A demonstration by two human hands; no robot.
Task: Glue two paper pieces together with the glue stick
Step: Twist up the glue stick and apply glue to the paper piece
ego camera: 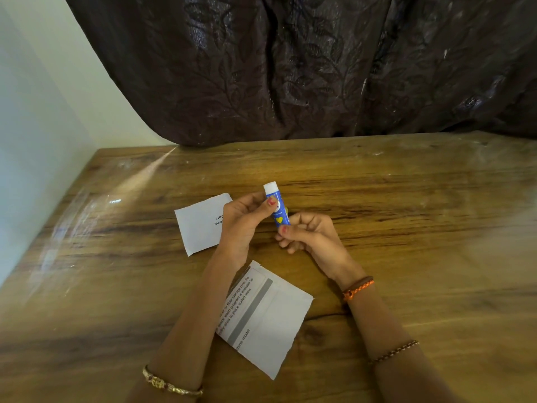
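Wooden table (406,228): two paper pieces (200,223) flat beside hands (242,225) gripping glue stick (277,207).

Two paper pieces (200,223) (266,318), one glue stick (277,207), two hands (244,225) (309,235), three bracelets (171,383).

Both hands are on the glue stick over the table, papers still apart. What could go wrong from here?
1. The white cap looks still on; twisting it off may send it rolling across the table.
2. The left forearm covers part of the near paper and may drag it.
3. The far paper lies loose and may slide under glue strokes.
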